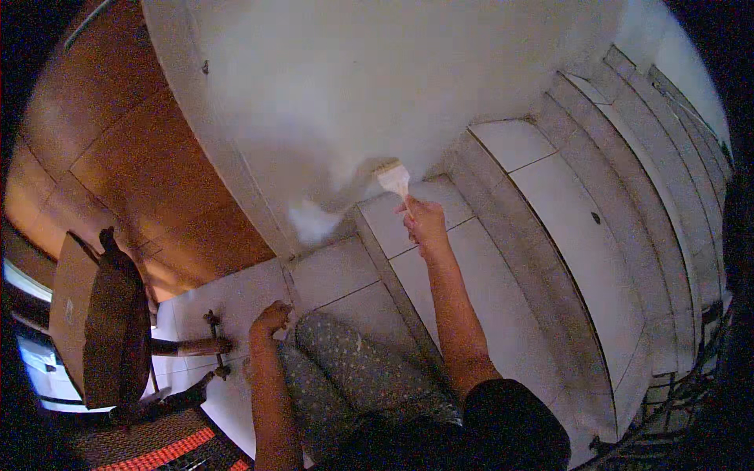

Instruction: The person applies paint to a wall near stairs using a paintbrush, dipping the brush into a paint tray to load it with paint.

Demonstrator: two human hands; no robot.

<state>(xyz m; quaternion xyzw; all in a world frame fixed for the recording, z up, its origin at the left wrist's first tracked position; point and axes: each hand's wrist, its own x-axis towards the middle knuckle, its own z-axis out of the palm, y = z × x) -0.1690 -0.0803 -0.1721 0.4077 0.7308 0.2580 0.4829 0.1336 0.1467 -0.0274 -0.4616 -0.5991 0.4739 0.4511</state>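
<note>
My right hand (426,224) grips the narrow handle of a flat white paintbrush (394,180), its arm stretched forward over the steps. Its pale brown bristles point up at the lower part of a whitish wall (408,71); whether they touch it I cannot tell. Brighter white patches and a greyer area show on that wall, left of the brush. Near my bent knee, in grey spotted trousers (345,357), my left hand (273,318) hangs with loosely bent fingers and nothing visible in it.
Pale tiled stairs (518,145) climb to the right, with a dark metal railing (667,416) along their near side. At left stands a dark wooden piece of furniture (126,322) beside a brown box-like panel (75,310). Lower left lies a dark mat with red stripes (161,451).
</note>
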